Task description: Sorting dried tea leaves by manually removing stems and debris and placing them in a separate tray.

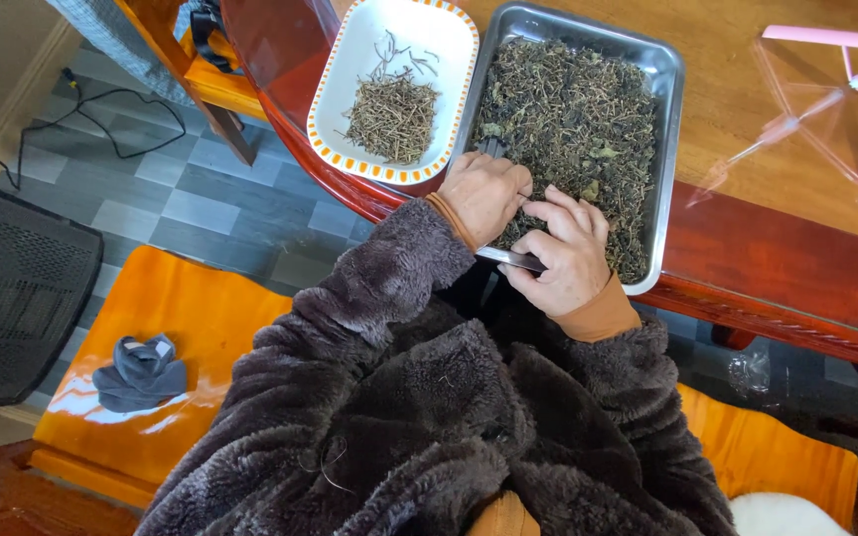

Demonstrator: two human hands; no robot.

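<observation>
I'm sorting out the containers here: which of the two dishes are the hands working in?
The metal tray, heaped with dark dried leaves; both hands rest in it. The white orange-rimmed dish holds only twigs.

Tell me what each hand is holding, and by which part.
Both the left hand and right hand work in the dried herbs of the metal tray; any grip is hidden.

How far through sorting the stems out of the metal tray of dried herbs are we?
Early on, it seems. Done: a small pile of thin dried stems lies in the white oval dish with orange-patterned rim. In hand: the left hand and right hand are both at the near edge of the rectangular metal tray, fingers in the leaves. Left: the dark dried herb mass fills nearly the whole tray.
</observation>
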